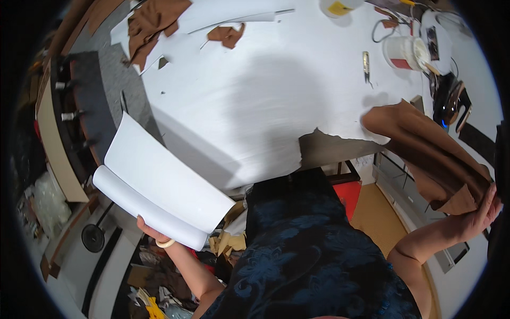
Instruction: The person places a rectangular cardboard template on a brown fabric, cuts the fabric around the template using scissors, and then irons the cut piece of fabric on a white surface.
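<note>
My left hand [151,231], with a pale bangle at its wrist, grips a partly unrolled roll of white paper [151,210] from below. The loose end of the paper rises toward the table's left side. Far to the right, my right hand [481,212] holds the near end of a brown leather piece [425,146]. The leather is creased, and its far end lies on the table's right edge. Part of the fingers of each hand is hidden by what it holds.
White covering lies over the table [212,101], torn at its near edge. Brown scraps [226,35] lie at the far left. A small cutter [366,66], a white tub [404,53] and a dark bottle-like thing [450,106] stand right. Scrap heaps [164,287] lie below left.
</note>
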Demonstrator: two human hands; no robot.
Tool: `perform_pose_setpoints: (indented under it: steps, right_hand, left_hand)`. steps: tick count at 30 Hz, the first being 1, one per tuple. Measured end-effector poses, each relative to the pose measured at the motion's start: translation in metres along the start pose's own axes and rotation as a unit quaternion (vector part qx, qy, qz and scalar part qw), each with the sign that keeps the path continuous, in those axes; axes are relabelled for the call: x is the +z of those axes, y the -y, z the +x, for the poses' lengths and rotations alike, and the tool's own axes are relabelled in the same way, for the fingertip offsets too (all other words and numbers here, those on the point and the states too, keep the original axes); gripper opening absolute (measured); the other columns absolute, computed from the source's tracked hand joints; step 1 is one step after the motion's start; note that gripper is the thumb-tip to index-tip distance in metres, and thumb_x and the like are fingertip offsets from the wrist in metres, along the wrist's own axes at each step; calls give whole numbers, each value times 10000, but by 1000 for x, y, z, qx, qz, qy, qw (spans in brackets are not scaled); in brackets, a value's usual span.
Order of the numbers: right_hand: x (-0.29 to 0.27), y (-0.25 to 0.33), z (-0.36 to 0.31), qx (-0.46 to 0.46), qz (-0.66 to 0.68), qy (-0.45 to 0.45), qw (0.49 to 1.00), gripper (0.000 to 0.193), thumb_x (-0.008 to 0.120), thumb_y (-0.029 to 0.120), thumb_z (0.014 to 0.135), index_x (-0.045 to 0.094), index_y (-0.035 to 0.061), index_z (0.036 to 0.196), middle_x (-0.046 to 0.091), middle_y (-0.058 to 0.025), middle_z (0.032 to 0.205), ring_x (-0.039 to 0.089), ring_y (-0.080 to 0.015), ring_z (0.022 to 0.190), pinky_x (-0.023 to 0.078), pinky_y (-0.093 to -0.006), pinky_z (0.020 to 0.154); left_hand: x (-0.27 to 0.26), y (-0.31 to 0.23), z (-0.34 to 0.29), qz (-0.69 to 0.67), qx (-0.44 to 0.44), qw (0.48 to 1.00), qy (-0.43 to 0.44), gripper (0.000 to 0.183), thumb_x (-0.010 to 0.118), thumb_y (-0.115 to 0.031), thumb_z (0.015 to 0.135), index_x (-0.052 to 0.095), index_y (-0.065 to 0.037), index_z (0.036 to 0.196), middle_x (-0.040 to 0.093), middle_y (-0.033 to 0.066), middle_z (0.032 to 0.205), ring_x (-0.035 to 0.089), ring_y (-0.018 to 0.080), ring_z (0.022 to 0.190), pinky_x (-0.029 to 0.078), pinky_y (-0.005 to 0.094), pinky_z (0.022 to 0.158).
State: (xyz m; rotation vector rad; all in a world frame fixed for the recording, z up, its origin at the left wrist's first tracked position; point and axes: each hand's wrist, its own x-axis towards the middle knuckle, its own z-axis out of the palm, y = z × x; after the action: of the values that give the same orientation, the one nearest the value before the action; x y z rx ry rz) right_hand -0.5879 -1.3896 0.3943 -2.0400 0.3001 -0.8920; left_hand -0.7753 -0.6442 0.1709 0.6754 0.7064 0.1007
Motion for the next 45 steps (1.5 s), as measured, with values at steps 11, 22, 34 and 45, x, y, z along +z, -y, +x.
perform_pose_setpoints:
  steps: [11, 22, 34, 45]
  right_hand:
    - [215, 69, -111, 38, 208, 361, 908, 346, 491, 90, 1035, 513, -20, 1362, 585, -197, 1377, 622, -246, 1222, 501, -394, 1063]
    - [273, 150, -45, -111, 353, 212, 904, 245, 591, 35, 1018, 613, -21, 1255, 692, -107, 1196, 686, -153, 1028, 564, -291, 941]
    - [285, -198, -158, 240, 25, 335, 911, 419, 757, 75, 878, 624, 44, 1274, 639, -78, 1201, 628, -181, 1074, 517, -323, 944]
    - [266, -218, -199, 286, -205, 202, 914, 675, 861, 189, 749, 546, 24, 1323, 538, -183, 1277, 572, -343, 1179, 490, -401, 1020]
  left_hand:
    - [-41, 18, -72, -39, 73, 996, -15, 780, 565, -495, 912, 367, -83, 1544, 465, 165, 1530, 517, 370, 1335, 459, 538, 1079]
    - [-11, 8, 19, 69, 8, 991, -114, 636, 649, -236, 919, 418, 53, 1436, 586, 231, 1281, 629, 322, 1133, 557, 446, 956]
    - [69, 23, 208, 670, 134, 710, -167, 705, 889, -342, 707, 611, -4, 1259, 693, 211, 1210, 681, 363, 1060, 543, 447, 918]
    - [118, 64, 209, 875, 230, 362, -225, 816, 785, -347, 809, 435, 28, 1444, 556, 273, 1348, 503, 434, 1293, 428, 514, 1085]
